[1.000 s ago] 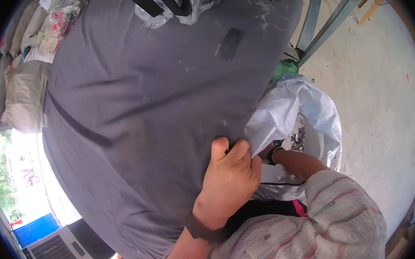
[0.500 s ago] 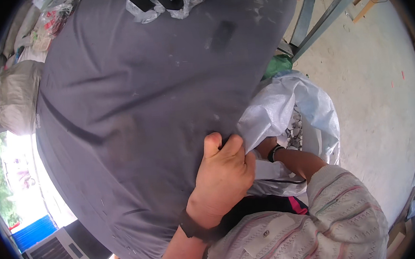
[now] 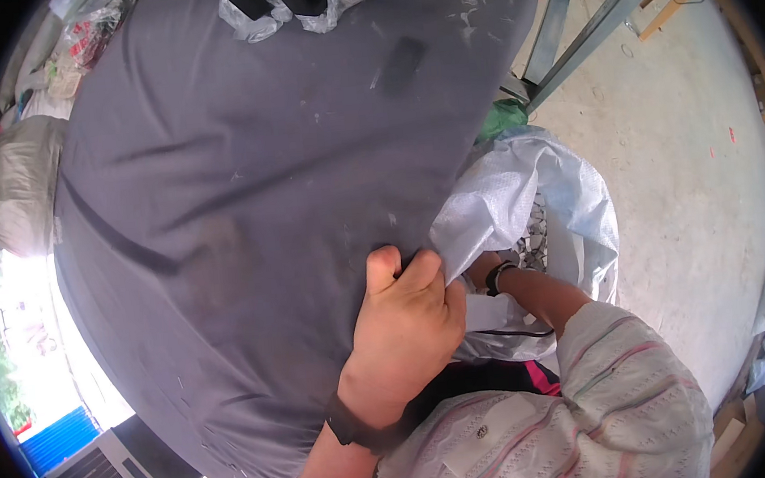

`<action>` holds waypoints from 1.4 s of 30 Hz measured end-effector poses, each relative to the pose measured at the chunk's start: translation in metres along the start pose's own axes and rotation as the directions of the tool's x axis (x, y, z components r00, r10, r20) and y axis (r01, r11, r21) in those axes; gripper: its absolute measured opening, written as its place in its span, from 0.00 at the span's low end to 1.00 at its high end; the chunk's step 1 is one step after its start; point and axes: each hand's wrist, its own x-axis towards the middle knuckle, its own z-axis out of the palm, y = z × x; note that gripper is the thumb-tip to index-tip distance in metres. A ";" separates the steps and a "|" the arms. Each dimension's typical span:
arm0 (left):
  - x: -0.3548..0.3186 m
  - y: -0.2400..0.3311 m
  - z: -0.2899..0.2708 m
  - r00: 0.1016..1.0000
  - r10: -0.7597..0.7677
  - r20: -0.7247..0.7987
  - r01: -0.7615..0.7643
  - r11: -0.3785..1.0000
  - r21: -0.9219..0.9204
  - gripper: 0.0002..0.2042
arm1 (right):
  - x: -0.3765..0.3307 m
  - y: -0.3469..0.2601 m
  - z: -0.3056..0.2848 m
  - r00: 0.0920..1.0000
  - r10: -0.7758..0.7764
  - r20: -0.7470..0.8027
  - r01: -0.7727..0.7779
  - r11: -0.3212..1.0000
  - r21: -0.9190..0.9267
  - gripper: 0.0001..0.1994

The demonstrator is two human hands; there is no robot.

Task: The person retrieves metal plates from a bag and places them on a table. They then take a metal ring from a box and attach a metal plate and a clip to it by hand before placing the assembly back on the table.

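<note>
The left hand (image 3: 411, 322) pinches the rim of the white woven plastic sack (image 3: 523, 201) against the grey cloth-covered counter (image 3: 244, 187), holding its mouth open; the right hand (image 3: 479, 272) reaches inside, grip probably hidden.

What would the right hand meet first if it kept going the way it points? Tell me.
The right hand reaches down into the white woven sack, so it would likely first meet the dark scraps inside. The sack's edge hides its fingers, so depth is uncertain.
</note>
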 end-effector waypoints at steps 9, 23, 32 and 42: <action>-0.007 -0.002 0.003 0.999 0.030 -0.017 -0.031 0.999 -0.025 0.08 | -0.012 0.011 -0.093 0.988 0.039 0.148 -0.045 0.998 0.038 0.20; -0.013 0.003 0.006 0.996 0.091 0.003 -0.091 0.982 0.163 0.07 | -0.167 -0.027 -0.268 0.981 0.091 -0.170 -0.095 0.995 -0.013 0.22; -0.041 0.018 -0.003 0.995 0.092 0.030 -0.097 0.930 0.354 0.05 | -0.254 -0.033 -0.344 0.990 -0.029 -0.135 0.116 0.713 0.691 0.21; -0.049 -0.001 0.052 0.982 -0.188 0.009 0.168 0.897 0.409 0.09 | -0.218 -0.245 -0.472 0.738 -0.626 -0.251 0.616 0.474 0.629 0.16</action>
